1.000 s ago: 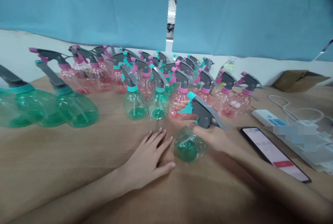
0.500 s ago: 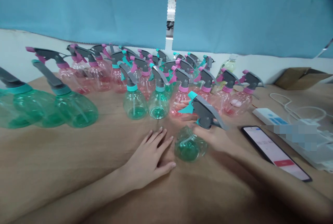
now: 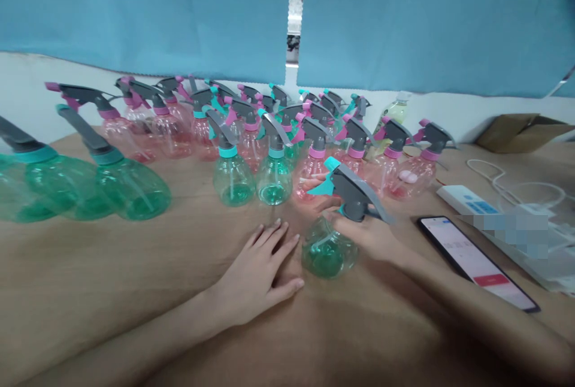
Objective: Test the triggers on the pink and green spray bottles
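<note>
My left hand (image 3: 258, 273) lies palm down on the wooden table (image 3: 179, 279), fingers spread and holding nothing. Just right of it stands a green spray bottle (image 3: 327, 255) with a grey and teal spray head. My right hand (image 3: 359, 228) is wrapped round this bottle's neck, below the head, and some of its fingers are hidden behind it. Beyond my hands, a green bottle (image 3: 234, 186) and another green bottle (image 3: 275, 186) stand side by side. A pink bottle (image 3: 309, 174) is just behind my right fingers.
Several pink and green spray bottles stand in rows at the back. More green bottles (image 3: 132, 189) are at the left. On the right lie a phone (image 3: 476, 264), a white power strip (image 3: 469, 200), cables and a brown cardboard box (image 3: 516, 133). A blue curtain (image 3: 157, 21) hangs behind.
</note>
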`<act>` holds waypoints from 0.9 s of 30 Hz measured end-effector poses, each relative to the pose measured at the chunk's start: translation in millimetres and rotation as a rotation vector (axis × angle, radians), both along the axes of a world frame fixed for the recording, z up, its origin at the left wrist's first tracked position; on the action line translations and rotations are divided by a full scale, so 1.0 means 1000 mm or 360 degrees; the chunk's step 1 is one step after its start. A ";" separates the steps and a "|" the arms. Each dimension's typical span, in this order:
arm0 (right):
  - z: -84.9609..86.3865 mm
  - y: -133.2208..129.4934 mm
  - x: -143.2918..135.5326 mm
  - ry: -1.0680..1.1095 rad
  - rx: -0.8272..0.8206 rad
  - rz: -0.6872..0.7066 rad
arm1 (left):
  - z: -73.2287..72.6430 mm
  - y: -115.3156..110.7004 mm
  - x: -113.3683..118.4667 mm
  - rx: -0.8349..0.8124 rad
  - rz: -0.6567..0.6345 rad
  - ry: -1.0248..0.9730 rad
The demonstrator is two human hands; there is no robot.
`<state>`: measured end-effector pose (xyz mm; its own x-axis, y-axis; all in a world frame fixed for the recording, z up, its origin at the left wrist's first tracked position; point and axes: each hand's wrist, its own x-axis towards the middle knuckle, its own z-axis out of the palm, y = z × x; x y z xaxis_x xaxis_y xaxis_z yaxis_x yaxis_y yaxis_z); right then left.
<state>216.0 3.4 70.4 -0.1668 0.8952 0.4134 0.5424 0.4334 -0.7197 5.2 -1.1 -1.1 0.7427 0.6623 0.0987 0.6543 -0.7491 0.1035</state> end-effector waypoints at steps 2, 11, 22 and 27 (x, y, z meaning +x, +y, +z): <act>0.001 0.000 0.000 0.0082 -0.0034 0.0028 | 0.000 0.000 0.000 -0.0008 0.0005 0.0003; -0.002 0.002 0.000 0.0104 -0.0077 0.0037 | 0.003 -0.002 0.001 -0.0045 0.0007 0.0009; -0.001 -0.001 0.003 0.0080 -0.0135 -0.0065 | 0.003 -0.003 0.000 -0.0016 0.0018 0.0017; -0.003 -0.004 0.007 0.0166 -0.0046 -0.0125 | 0.003 -0.003 0.000 -0.0014 0.0019 0.0002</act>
<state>222.9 -0.2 67.7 -0.0531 0.9156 0.3986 0.4953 0.3708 -0.7856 4.9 -3.6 2.1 0.7347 0.6721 0.0918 0.6635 -0.7402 0.1091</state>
